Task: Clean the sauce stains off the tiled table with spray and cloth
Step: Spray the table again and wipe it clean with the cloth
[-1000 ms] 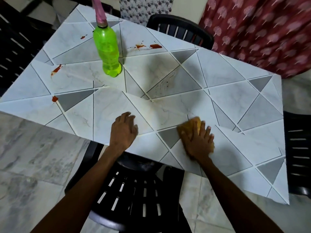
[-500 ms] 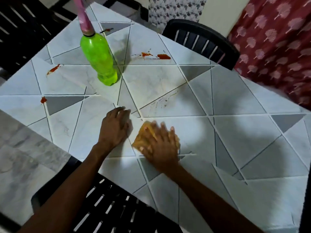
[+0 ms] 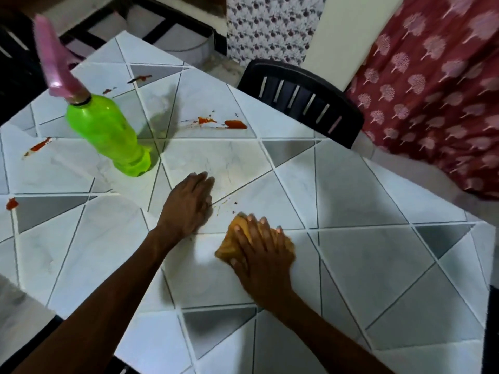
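Note:
My right hand (image 3: 263,255) presses flat on a crumpled orange cloth (image 3: 232,240) near the middle of the tiled table (image 3: 364,211). Its fingers lie spread over the cloth, which peeks out on the left side. My left hand (image 3: 189,205) rests palm down on the tiles just left of the cloth, fingers straight. A green spray bottle (image 3: 108,133) with a pink trigger head stands upright at the back left. Red sauce stains (image 3: 226,123) lie beyond my hands; others mark the left side (image 3: 37,147), the left edge (image 3: 12,203) and the far corner (image 3: 140,79). Faint specks (image 3: 229,205) sit between my hands.
A black plastic chair (image 3: 302,98) stands against the table's far edge. A red patterned curtain (image 3: 437,90) hangs at the right. Dark furniture (image 3: 16,63) fills the far left. Pale marble floor (image 3: 16,306) shows at the lower left.
My right hand has slid the cloth across the tiles, first left toward my left hand, then back right and nearer. The view has shifted forward over the table. My left hand stays planted.

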The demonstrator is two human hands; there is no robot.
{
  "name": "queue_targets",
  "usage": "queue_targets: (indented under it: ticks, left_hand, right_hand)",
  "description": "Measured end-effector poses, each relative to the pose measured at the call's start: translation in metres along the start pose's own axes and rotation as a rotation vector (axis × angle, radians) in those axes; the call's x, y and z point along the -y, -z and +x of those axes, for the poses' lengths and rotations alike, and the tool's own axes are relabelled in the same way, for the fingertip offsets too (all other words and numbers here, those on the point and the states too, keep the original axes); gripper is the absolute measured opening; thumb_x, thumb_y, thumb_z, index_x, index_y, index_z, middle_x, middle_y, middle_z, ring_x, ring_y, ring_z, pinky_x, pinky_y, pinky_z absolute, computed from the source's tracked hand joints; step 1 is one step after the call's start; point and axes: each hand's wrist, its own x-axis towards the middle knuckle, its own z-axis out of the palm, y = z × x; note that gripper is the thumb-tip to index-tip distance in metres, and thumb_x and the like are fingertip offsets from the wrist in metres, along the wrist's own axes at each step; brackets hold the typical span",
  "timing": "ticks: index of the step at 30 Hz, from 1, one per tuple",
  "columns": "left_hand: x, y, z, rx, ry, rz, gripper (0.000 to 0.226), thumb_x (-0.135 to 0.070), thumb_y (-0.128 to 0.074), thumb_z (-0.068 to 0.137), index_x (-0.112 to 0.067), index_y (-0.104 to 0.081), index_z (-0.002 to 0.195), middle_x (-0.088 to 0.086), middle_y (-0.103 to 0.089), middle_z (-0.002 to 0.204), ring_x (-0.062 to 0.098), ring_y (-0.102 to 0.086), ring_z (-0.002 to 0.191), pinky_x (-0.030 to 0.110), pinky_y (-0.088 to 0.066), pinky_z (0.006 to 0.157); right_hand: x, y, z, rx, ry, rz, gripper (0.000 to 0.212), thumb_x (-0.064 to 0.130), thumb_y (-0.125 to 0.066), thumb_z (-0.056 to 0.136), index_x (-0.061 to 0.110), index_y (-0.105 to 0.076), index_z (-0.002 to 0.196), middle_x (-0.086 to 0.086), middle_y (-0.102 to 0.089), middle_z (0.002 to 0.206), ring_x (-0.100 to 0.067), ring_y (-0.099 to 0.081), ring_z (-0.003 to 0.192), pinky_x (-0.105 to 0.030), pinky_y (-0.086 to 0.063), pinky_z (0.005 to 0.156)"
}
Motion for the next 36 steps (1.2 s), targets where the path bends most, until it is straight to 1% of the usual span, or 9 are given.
queue_targets:
  ticks: [2, 5, 11, 19, 23, 27, 30, 33, 36]
  left_hand:
    - [-0.009, 0.005, 0.012, 0.014, 0.048, -0.015, 0.053, -0.032, -0.041, 0.091, -0.001, -0.06, 0.13, 0.02, -0.059, 0.133, 0.037, -0.054, 0.122, 0.04, -0.044, 0.103]
    - [-0.018, 0.007, 0.017, -0.012, 0.079, 0.013, 0.056, -0.035, -0.042, 0.085, 0.002, -0.066, 0.119, 0.019, -0.066, 0.122, 0.033, -0.059, 0.115, 0.034, -0.04, 0.1]
    - [-0.015, -0.002, 0.016, 0.004, 0.105, -0.012, 0.059, -0.034, -0.05, 0.082, -0.001, -0.06, 0.13, 0.021, -0.056, 0.137, 0.043, -0.053, 0.126, 0.043, -0.044, 0.104]
    - [-0.01, -0.005, 0.014, -0.013, 0.178, -0.089, 0.066, -0.045, -0.027, 0.084, -0.019, -0.055, 0.139, 0.003, -0.049, 0.148, 0.029, -0.043, 0.139, 0.039, -0.043, 0.105]
    - [-0.003, -0.008, 0.014, -0.036, 0.208, -0.136, 0.062, -0.042, -0.034, 0.082, -0.025, -0.055, 0.138, -0.005, -0.047, 0.15, 0.02, -0.04, 0.141, 0.035, -0.042, 0.106]
    - [0.001, -0.014, 0.015, -0.047, 0.155, -0.115, 0.058, -0.032, -0.051, 0.081, -0.022, -0.056, 0.138, -0.002, -0.048, 0.149, 0.024, -0.041, 0.14, 0.037, -0.045, 0.101]
    - [0.002, -0.014, 0.013, -0.025, 0.157, -0.113, 0.057, -0.032, -0.052, 0.081, -0.022, -0.056, 0.137, -0.001, -0.049, 0.148, 0.026, -0.044, 0.139, 0.04, -0.048, 0.097]
    - [0.002, -0.005, 0.015, 0.013, 0.123, -0.125, 0.057, -0.031, -0.051, 0.08, -0.02, -0.057, 0.137, 0.001, -0.05, 0.147, 0.026, -0.049, 0.134, 0.039, -0.051, 0.091]
    - [0.003, 0.005, 0.022, 0.097, 0.092, -0.104, 0.064, -0.037, -0.043, 0.08, -0.014, -0.054, 0.139, 0.008, -0.049, 0.146, 0.028, -0.052, 0.13, 0.036, -0.048, 0.097]
  right_hand:
    - [-0.03, 0.001, 0.014, 0.001, 0.038, -0.017, 0.061, 0.057, -0.043, 0.101, 0.03, -0.04, 0.155, -0.002, -0.022, 0.168, -0.031, -0.022, 0.154, -0.06, -0.022, 0.119]
    - [-0.099, 0.01, 0.088, -0.03, -0.234, -0.12, 0.064, 0.058, -0.026, 0.102, 0.026, -0.04, 0.155, -0.007, -0.033, 0.164, -0.037, -0.033, 0.149, -0.062, -0.024, 0.118]
    - [-0.156, 0.031, 0.226, -0.017, -0.58, -0.033, 0.072, 0.056, -0.032, 0.102, 0.019, -0.018, 0.162, -0.014, -0.014, 0.169, -0.039, -0.011, 0.155, -0.06, -0.007, 0.124]
    - [-0.04, 0.007, 0.08, 0.021, -0.1, -0.014, 0.067, 0.058, -0.023, 0.101, 0.03, -0.016, 0.162, -0.006, -0.01, 0.171, -0.034, -0.008, 0.157, -0.061, -0.009, 0.124]
    - [-0.127, 0.015, 0.183, -0.066, -0.388, -0.066, 0.068, 0.053, -0.029, 0.1, 0.019, -0.031, 0.158, -0.012, -0.028, 0.165, -0.041, -0.025, 0.151, -0.065, -0.015, 0.121]
    - [-0.163, 0.029, 0.248, -0.062, -0.591, 0.006, 0.067, 0.05, -0.027, 0.102, 0.017, -0.025, 0.16, -0.014, -0.022, 0.167, -0.04, -0.017, 0.153, -0.06, -0.007, 0.124]
    - [-0.118, 0.016, 0.204, -0.148, -0.453, -0.033, 0.068, 0.05, -0.024, 0.099, 0.016, -0.031, 0.157, -0.015, -0.028, 0.165, -0.043, -0.032, 0.147, -0.061, -0.02, 0.12]
    - [-0.045, 0.004, 0.107, -0.067, -0.208, -0.009, 0.065, 0.051, -0.026, 0.102, 0.023, -0.021, 0.161, -0.009, -0.019, 0.169, -0.036, -0.022, 0.153, -0.058, -0.017, 0.123]
    - [-0.012, 0.003, 0.021, 0.023, 0.032, -0.012, 0.06, 0.05, -0.036, 0.103, 0.028, -0.031, 0.158, -0.004, -0.018, 0.169, -0.031, -0.017, 0.156, -0.06, -0.017, 0.122]
